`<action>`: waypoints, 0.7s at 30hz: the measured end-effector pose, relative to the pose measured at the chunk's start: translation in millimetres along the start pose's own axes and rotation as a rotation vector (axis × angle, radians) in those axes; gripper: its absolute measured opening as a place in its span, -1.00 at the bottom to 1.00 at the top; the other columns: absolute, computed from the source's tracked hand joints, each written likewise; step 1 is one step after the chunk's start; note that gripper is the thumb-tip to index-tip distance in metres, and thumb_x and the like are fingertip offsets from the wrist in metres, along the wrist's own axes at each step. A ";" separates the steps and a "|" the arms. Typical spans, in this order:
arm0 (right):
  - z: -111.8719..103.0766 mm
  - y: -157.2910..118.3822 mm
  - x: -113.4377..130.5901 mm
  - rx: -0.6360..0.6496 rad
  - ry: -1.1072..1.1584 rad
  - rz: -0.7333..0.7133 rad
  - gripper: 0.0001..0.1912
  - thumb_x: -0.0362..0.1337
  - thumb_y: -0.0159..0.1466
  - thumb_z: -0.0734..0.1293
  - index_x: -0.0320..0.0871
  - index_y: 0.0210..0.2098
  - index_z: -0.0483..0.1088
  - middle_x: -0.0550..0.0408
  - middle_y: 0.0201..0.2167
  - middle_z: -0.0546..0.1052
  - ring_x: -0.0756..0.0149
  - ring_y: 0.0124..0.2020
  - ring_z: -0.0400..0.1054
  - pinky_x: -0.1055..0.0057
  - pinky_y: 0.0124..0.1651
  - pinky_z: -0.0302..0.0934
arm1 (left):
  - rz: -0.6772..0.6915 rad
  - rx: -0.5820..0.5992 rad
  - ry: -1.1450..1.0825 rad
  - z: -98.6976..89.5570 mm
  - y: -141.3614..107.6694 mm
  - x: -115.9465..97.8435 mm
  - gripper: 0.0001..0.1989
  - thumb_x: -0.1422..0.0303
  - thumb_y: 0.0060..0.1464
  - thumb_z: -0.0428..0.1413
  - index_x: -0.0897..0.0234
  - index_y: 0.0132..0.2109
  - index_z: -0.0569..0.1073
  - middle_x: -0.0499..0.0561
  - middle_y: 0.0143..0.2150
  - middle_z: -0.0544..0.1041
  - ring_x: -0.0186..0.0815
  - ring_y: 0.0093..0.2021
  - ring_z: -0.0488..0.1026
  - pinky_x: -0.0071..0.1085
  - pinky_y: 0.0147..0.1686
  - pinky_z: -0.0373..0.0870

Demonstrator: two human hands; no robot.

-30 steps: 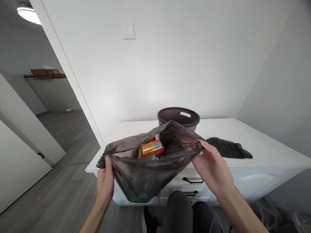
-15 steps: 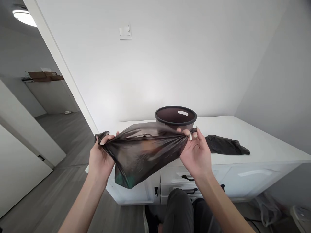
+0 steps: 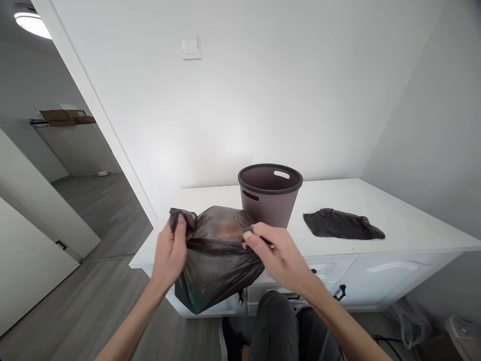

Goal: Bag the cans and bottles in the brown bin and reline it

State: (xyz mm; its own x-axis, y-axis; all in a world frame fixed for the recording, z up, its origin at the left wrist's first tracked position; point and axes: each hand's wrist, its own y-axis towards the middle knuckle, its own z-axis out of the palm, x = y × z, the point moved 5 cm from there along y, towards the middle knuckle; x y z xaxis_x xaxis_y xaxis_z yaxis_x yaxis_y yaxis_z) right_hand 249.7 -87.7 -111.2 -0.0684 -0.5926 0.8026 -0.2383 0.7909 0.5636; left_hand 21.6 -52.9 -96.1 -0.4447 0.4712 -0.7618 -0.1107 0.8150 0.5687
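Note:
A filled black plastic garbage bag (image 3: pixel 221 273) hangs from both hands in front of the white cabinet. My left hand (image 3: pixel 171 250) is closed on the bag's gathered left corner, which sticks up above the thumb. On the other side, my right hand (image 3: pixel 276 253) pinches the right part of the bag's mouth. Through the thin film show a greenish patch low on the left and an orange-brown one near the top; what they are I cannot tell. Just behind the bag, a brownish-purple trash can (image 3: pixel 272 208) with a dark rim and handle slots stands upright.
A second black bag (image 3: pixel 341 224), folded flat, lies on the white cabinet top (image 3: pixel 406 220) at the right. Black handles (image 3: pixel 340 292) jut from the cabinet front. A clear plastic bag (image 3: pixel 411 321) rests on the floor at lower right. An open doorway is at left.
My hands have come closer together, the right one moving left and turning over. The stretched bag mouth has slackened and bunched, and the bag sits slightly lower, uncovering more of the trash can.

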 end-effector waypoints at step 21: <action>38.3 -8.3 -9.4 0.193 -0.310 0.052 -0.73 -0.26 0.53 0.07 -0.01 0.18 0.19 0.02 -0.06 0.54 0.20 -0.19 0.46 0.26 -0.14 0.26 | -0.137 0.364 -0.167 57.2 -49.0 16.1 -0.50 -0.12 0.14 0.14 0.23 -0.13 0.61 0.10 -0.26 0.62 -0.06 -0.19 0.53 -0.20 -0.10 0.50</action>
State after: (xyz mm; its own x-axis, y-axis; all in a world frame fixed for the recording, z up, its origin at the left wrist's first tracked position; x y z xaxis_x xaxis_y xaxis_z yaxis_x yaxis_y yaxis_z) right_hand 215.3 -94.6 -130.9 -0.3685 -0.5935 0.7155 -0.4033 0.7955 0.4522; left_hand 70.8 -65.9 -154.0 -0.2940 0.3736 -0.8798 0.1759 0.9259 0.3344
